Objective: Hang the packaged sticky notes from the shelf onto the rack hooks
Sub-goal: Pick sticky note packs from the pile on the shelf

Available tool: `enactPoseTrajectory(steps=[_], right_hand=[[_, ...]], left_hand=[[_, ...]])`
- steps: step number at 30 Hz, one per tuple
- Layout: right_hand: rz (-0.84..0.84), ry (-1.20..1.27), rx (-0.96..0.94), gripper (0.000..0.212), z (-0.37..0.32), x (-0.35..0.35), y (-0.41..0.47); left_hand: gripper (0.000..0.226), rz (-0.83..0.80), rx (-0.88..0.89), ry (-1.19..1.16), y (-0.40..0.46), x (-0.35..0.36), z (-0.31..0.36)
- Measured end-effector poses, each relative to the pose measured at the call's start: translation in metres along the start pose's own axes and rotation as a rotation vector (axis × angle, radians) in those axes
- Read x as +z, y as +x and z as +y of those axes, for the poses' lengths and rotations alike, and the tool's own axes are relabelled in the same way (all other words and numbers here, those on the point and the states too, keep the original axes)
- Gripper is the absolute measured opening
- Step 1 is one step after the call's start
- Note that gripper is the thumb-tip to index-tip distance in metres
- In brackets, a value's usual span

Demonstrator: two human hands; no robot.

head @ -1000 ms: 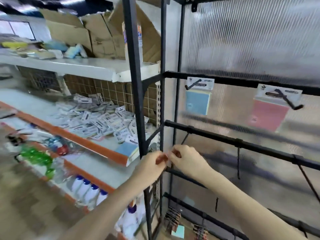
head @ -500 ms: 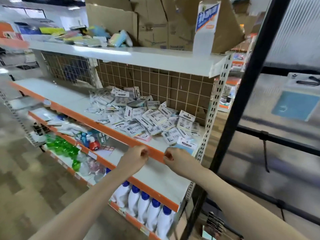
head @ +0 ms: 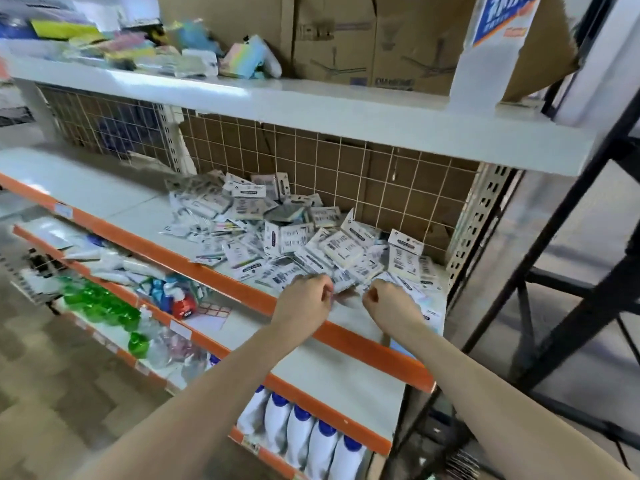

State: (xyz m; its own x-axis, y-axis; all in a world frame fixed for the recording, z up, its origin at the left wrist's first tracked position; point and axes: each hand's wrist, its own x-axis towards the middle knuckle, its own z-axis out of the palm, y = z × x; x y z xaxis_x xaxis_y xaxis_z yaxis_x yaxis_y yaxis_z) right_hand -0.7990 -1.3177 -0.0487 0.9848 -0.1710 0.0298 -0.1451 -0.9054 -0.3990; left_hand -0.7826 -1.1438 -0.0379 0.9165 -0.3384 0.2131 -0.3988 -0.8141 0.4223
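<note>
Hands reach side by side toward a heap of packaged sticky notes lying on a white shelf with an orange front lip. Seen from a head-worn camera looking down, the heap is large and loose, dozens of small carded packets piled against the wire grid backing at the shelf's right end. Left hand hovers at the heap's near edge with fingers curled inward; whether it already pinches a packet cannot be told, since blur hides the fingertips. Right hand sits just right of it, also curled like a loose fist over the heap's front packets, and again a grip cannot be confirmed. A small gap separates the two hands.

Right of the heap stands the black metal rack, only its slanted frame bars in view here; no hooks and no hung packets can be seen in this view, so how many are already hung cannot be told. Judging from the size of the heap, most of the job appears to remain: the current step looks like picking up the next packet, after which it must be carried right of the heap to the rack and threaded onto a hook.

Below the heap, a lower shelf holds white bottles with blue caps and green bottles; above it sit cardboard boxes.
</note>
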Motion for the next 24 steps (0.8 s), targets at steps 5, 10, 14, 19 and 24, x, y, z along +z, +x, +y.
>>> enactPoseTrajectory(steps=[5, 10, 14, 19, 24], right_hand=[[0.024, 0.008, -0.013, 0.018, 0.004, 0.005, 0.045], [-0.075, -0.086, -0.015, 0.057, 0.005, 0.016, 0.079], [-0.089, -0.101, -0.039, 0.077, 0.005, 0.029, 0.087], [-0.008, -0.217, -0.057, 0.057, 0.006, 0.040, 0.092], [0.048, -0.387, -0.035, 0.048, -0.010, 0.051, 0.088]], left_hand=[[0.030, -0.054, 0.009, 0.100, 0.053, 0.015, -0.006], [0.052, -0.164, 0.112, 0.234, 0.099, 0.029, -0.003], [0.057, -0.189, 0.185, 0.312, 0.118, 0.047, -0.004], [0.056, -0.146, 0.245, 0.389, 0.129, 0.052, -0.015], [0.052, -0.132, 0.375, 0.531, 0.135, 0.041, -0.031]])
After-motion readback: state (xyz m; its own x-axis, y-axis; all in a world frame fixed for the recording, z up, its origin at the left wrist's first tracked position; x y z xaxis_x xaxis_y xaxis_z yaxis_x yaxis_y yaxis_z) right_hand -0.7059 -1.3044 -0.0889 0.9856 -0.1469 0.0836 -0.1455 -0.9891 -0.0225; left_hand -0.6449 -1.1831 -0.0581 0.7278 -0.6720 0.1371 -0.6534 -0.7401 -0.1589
